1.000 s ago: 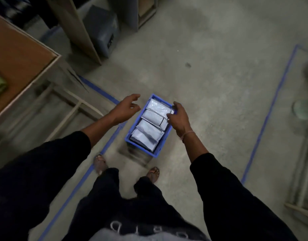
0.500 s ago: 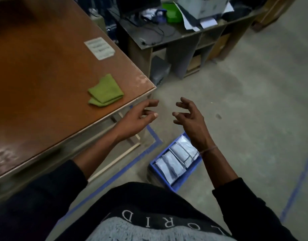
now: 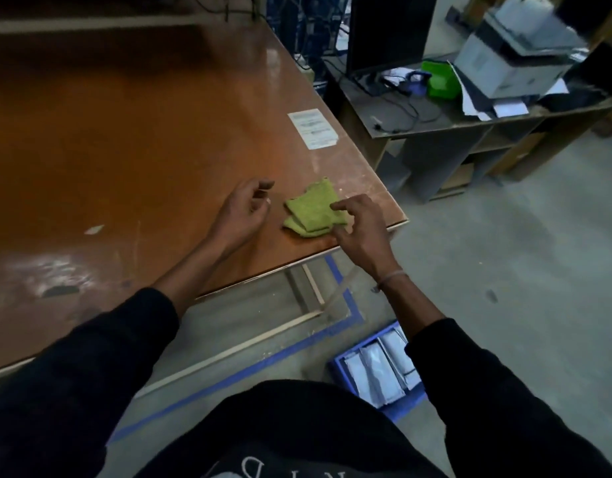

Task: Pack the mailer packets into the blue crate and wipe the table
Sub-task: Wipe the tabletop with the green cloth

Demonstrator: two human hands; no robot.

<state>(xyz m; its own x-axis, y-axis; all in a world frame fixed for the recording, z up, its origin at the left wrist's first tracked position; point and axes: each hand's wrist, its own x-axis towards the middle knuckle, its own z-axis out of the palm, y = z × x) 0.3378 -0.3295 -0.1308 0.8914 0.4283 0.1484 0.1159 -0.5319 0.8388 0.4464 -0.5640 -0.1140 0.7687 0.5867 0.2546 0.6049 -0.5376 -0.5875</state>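
Brown counter (image 3: 142, 167) is carrying a folded green cloth (image 3: 309, 210) near its corner — right hand (image 3: 361, 232) is hovering over its edge with fingers loosely spread, left hand (image 3: 241, 212) is sitting just beside it, half-curled and empty. Blue crate (image 3: 339, 369) is sitting on the floor with the mailer packets (image 3: 377, 367) inside.

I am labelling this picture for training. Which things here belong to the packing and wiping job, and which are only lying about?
Belong to the job:
blue crate on the floor
mailer packets inside it
green cloth
brown table

Only lying about:
paper label stuck on the table
printer
green container on the side desk
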